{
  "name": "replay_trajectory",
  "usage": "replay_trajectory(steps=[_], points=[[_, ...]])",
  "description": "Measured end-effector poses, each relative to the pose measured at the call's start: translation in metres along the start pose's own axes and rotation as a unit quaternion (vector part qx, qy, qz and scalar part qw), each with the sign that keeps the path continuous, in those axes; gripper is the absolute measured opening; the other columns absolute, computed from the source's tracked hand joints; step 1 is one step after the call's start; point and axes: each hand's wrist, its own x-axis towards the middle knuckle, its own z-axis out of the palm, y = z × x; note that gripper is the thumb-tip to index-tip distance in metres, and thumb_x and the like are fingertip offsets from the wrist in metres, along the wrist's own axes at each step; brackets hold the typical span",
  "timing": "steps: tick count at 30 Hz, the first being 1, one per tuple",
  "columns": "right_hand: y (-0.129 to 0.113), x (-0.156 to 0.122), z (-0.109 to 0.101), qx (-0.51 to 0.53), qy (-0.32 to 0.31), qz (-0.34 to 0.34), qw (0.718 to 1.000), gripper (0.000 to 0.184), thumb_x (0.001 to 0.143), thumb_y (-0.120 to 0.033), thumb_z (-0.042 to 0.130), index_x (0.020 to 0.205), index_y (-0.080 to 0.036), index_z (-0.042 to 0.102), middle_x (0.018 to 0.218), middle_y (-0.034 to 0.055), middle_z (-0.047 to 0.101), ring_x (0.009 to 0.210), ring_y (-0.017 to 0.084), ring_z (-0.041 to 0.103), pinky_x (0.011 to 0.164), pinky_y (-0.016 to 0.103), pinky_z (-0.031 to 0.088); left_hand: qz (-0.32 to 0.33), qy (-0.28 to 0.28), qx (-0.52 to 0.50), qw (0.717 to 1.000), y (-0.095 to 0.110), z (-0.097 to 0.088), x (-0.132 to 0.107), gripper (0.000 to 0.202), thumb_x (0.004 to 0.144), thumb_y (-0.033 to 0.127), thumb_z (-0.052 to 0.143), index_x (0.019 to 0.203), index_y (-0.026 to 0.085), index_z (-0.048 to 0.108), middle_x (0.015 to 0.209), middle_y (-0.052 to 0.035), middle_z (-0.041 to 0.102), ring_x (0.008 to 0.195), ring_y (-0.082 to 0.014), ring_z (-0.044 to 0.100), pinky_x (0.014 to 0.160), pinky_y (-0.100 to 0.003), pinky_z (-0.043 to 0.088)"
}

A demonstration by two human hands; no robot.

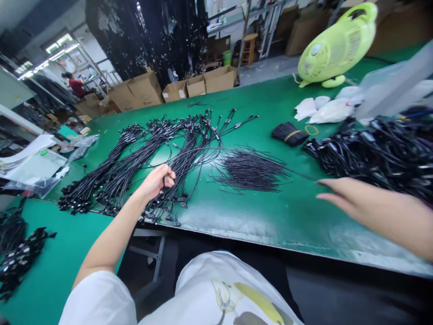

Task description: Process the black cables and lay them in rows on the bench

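Note:
My left hand (159,180) is curled closed above a spread of black cables (189,158) with small connectors at both ends. What its fingers hold, if anything, is hidden. My right hand (345,194) is stretched out at the right, slightly blurred. A thin black cable (301,174) runs to its fingertips and appears pinched there. Between the hands lies a loose pile of short black wire-like strips (253,170). Two more bundles of black cables (111,158) lie left of my left hand, their connectors towards the table's near edge.
On the green table (230,216) are a banded black bundle (289,134), a yellow rubber band (311,130), a heap of black cables (382,153), white bags (331,110) and a lime-green fan (338,49). Cardboard boxes (219,79) line the far side. Papers (27,153) lie left.

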Motion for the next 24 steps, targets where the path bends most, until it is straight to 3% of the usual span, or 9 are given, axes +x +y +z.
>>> replay_trajectory(steps=[3,5,7,9,13,16,20,22,24], points=[[-0.084,-0.009,-0.015,0.065,-0.108,-0.171,0.977,0.032,0.097,-0.037,0.037,0.095,-0.024,0.066,0.083,0.0055,0.069,0.062,0.017,0.062,0.047,0.03,0.034,0.038,-0.062,0.047,0.996,-0.005,0.065,-0.013,0.028,0.088,0.046,0.056,0.087,0.018,0.052,0.09,-0.0047,0.067,0.073,-0.0132,0.066,0.06,-0.022,0.049],[-0.124,0.003,-0.027,0.117,-0.16,-0.225,0.954,0.028,0.097,-0.031,0.039,0.089,-0.024,0.065,0.075,0.0009,0.066,0.058,0.013,0.058,0.049,0.028,0.032,0.094,-0.109,0.113,0.983,-0.007,0.111,-0.026,0.023,0.091,0.042,0.051,0.092,0.019,0.056,0.101,-0.0063,0.067,0.09,-0.0161,0.064,0.073,-0.026,0.05],[-0.135,0.022,-0.035,0.125,-0.146,-0.189,0.963,0.025,0.096,-0.033,0.044,0.087,-0.021,0.063,0.076,0.0007,0.065,0.061,0.013,0.058,0.051,0.027,0.029,0.095,-0.201,0.152,0.963,-0.01,0.144,-0.038,0.025,0.094,0.041,0.045,0.096,0.02,0.058,0.091,-0.0045,0.068,0.083,-0.0153,0.062,0.073,-0.026,0.047],[-0.118,0.037,-0.036,0.109,-0.102,-0.109,0.983,0.028,0.094,-0.043,0.049,0.089,-0.019,0.063,0.083,0.0026,0.067,0.07,0.015,0.06,0.052,0.026,0.028,0.047,-0.283,0.159,0.945,-0.016,0.157,-0.042,0.032,0.096,0.044,0.039,0.104,0.019,0.059,0.066,0.0013,0.058,0.06,-0.0123,0.051,0.059,-0.025,0.041],[-0.052,0.034,-0.019,0.116,-0.062,0.003,0.991,0.035,0.093,-0.051,0.047,0.09,-0.021,0.064,0.09,0.0035,0.069,0.083,0.018,0.062,0.06,0.026,0.035,-0.037,-0.346,0.161,0.924,-0.025,0.139,-0.033,0.04,0.093,0.048,0.046,0.107,0.016,0.065,0.057,0.0056,0.038,0.051,-0.0093,0.032,0.05,-0.023,0.027],[-0.018,0.012,-0.002,0.185,-0.067,0.029,0.98,0.038,0.098,-0.047,0.036,0.092,-0.022,0.065,0.093,0.0035,0.07,0.086,0.018,0.063,0.07,0.029,0.042,-0.099,-0.361,0.042,0.926,-0.026,0.112,-0.027,0.038,0.088,0.048,0.056,0.099,0.013,0.068,0.053,0.0071,0.032,0.048,-0.0075,0.026,0.048,-0.022,0.026],[-0.014,-0.013,0.007,0.261,-0.081,0.018,0.962,0.036,0.097,-0.048,0.038,0.095,-0.024,0.065,0.091,0.0034,0.068,0.082,0.018,0.063,0.073,0.029,0.045,-0.083,-0.236,-0.194,0.949,-0.016,0.092,-0.026,0.033,0.084,0.043,0.063,0.097,0.013,0.069,0.051,0.0105,0.017,0.041,-0.0049,0.012,0.039,-0.018,0.023],[-0.024,-0.017,0.006,0.251,-0.085,-0.014,0.964,0.035,0.096,-0.047,0.039,0.099,-0.024,0.065,0.088,0.0041,0.066,0.078,0.017,0.062,0.069,0.029,0.044,-0.071,-0.162,-0.251,0.952,-0.01,0.092,-0.024,0.033,0.084,0.039,0.064,0.108,0.015,0.067,0.055,0.0083,0.022,0.042,-0.0057,0.019,0.037,-0.016,0.025],[-0.038,-0.016,0.003,0.195,-0.081,-0.037,0.977,0.034,0.098,-0.041,0.037,0.107,-0.022,0.063,0.088,0.0058,0.064,0.076,0.017,0.06,0.066,0.029,0.042,-0.059,-0.125,-0.265,0.954,-0.009,0.098,-0.02,0.035,0.083,0.036,0.066,0.113,0.017,0.064,0.062,0.0047,0.035,0.049,-0.0062,0.035,0.042,-0.015,0.034]])
